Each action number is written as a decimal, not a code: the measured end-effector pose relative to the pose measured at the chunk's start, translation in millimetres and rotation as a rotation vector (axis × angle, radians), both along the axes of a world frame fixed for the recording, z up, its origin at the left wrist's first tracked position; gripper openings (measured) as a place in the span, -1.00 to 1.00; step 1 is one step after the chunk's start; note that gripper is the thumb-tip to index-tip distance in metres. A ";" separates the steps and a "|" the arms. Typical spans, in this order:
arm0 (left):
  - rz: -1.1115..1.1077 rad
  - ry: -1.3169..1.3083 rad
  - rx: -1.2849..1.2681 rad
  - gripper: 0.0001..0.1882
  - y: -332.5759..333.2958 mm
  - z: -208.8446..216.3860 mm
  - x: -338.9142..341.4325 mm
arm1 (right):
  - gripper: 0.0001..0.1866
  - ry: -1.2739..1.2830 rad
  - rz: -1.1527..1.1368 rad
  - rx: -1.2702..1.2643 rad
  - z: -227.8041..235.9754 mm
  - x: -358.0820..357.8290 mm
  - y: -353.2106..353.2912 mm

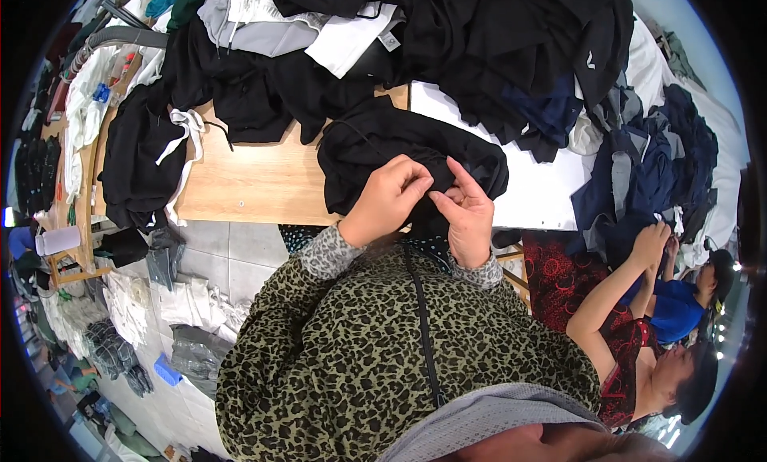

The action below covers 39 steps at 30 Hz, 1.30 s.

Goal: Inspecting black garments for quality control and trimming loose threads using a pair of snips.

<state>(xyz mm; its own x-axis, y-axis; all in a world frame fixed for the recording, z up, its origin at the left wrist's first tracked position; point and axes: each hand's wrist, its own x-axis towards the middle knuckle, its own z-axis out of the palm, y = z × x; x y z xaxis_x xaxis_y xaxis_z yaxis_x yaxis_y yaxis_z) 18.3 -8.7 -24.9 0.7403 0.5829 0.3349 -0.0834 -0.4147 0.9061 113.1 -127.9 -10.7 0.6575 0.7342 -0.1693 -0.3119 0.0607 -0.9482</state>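
A bunched black garment (475,154) lies at the table's front edge, with a thin black cord (357,131) running across it toward my fingers. Over this cloth my left hand (387,202) has its thumb and forefinger pinched together; what they pinch is too small and dark to name. My right hand (467,216) faces it, a small gap away. Its forefinger is raised apart from the thumb, while the other fingers curl in near the thumb tip. Anything held there blends into the black fabric.
Black clothes (511,42) are heaped along the back, with a white piece (351,42) among them. Another black garment (136,154) with white strips lies left on the wooden tabletop (248,174). Navy garments (671,154) hang at right, where a co-worker's hands (653,242) handle cloth.
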 end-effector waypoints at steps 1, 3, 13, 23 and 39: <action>-0.081 0.071 -0.285 -0.91 3.5 -1.9 0.5 | -0.42 0.008 -0.003 0.003 -1.0 0.6 -1.1; -0.196 0.156 -0.773 -0.86 6.0 5.5 2.1 | -0.42 0.017 -0.007 0.006 -0.1 0.7 -0.9; -0.242 0.137 -1.238 -0.88 13.5 3.2 5.1 | -0.42 0.141 -0.056 0.078 -1.0 3.7 -0.2; -0.021 0.022 -0.540 -0.90 0.5 4.1 -6.8 | -0.39 0.148 -0.156 0.106 1.6 2.5 2.9; 0.117 0.114 0.222 -0.89 -10.4 9.1 3.9 | -0.41 -0.104 -0.062 0.040 -2.0 -1.7 -0.6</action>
<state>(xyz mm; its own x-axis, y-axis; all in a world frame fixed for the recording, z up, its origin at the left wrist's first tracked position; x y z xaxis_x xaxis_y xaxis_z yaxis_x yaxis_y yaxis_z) 22.2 -19.1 -15.8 0.7124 0.5884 0.3825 0.0740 -0.6050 0.7928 111.4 -128.5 -12.7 0.7145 0.6961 -0.0696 -0.2069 0.1152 -0.9715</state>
